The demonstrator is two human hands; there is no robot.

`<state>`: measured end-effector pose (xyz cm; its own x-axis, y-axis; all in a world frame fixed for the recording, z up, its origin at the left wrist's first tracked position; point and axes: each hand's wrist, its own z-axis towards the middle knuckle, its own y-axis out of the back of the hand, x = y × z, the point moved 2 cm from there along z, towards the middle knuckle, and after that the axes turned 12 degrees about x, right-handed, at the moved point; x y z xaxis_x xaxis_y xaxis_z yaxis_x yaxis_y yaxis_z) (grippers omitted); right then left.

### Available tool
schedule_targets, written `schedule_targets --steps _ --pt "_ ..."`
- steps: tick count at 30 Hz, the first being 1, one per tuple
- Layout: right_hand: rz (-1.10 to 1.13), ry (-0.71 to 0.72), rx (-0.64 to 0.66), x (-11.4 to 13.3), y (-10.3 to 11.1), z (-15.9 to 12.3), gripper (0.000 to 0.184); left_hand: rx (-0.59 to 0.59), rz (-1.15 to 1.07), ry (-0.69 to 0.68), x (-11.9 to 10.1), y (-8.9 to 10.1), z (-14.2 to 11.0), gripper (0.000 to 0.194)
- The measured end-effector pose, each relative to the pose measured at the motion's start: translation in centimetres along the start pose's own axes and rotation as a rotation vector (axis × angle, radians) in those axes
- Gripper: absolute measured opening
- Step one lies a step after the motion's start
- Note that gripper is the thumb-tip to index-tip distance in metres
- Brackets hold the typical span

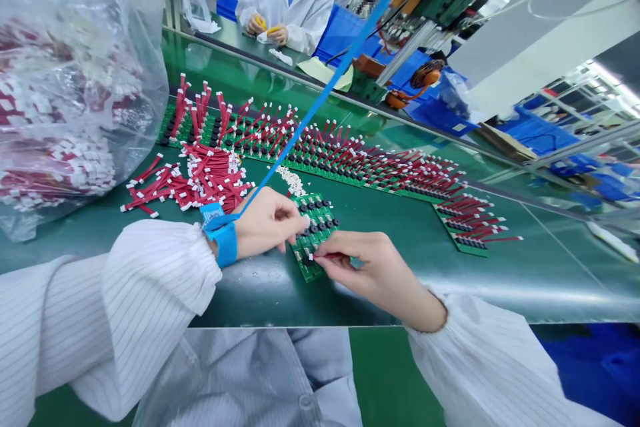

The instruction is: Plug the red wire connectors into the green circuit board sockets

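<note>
A green circuit board (309, 272) with rows of black round parts and white sockets lies at a slant on the bench in front of me. My left hand (270, 219), a blue wrist strap (227, 240) around its wrist, is over the board's left side with fingers curled together. Whatever is between its fingertips is too small to tell. At the board's lower right, my right hand (367, 263) pinches a short red wire lead (331, 255); its white plug end is at the board. Left of the board is a heap of red wire leads (200, 177) with white plugs.
Behind, a long row of circuit boards (360, 180) bristles with upright red leads. Small white pieces (291, 180) lie beyond my board. A big clear bag (75, 93) of leads stands left. The strap's blue cord (320, 103) crosses upward. A co-worker (287, 0) sits opposite.
</note>
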<state>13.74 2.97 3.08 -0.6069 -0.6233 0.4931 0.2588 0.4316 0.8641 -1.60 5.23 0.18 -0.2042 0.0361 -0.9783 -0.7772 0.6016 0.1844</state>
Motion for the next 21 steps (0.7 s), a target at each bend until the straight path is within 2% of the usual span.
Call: schedule_targets --steps 3,6,14,21 --pt "-0.082 0.061 0.081 -0.7 -0.6 0.8 0.015 -0.12 0.143 -0.039 0.5 1.0 0.3 0.016" --pt "-0.135 0.067 0.133 -0.7 -0.7 1.3 0.016 -0.157 0.29 -0.081 0.9 1.4 0.5 0.011" --pt "-0.294 0.145 0.243 -0.1 -0.1 2.3 0.023 -0.05 0.552 -0.108 1.9 1.0 0.7 0.013" --pt "-0.31 0.124 0.355 0.5 0.0 3.3 0.022 0.029 0.683 -0.146 2.1 1.0 0.8 0.015"
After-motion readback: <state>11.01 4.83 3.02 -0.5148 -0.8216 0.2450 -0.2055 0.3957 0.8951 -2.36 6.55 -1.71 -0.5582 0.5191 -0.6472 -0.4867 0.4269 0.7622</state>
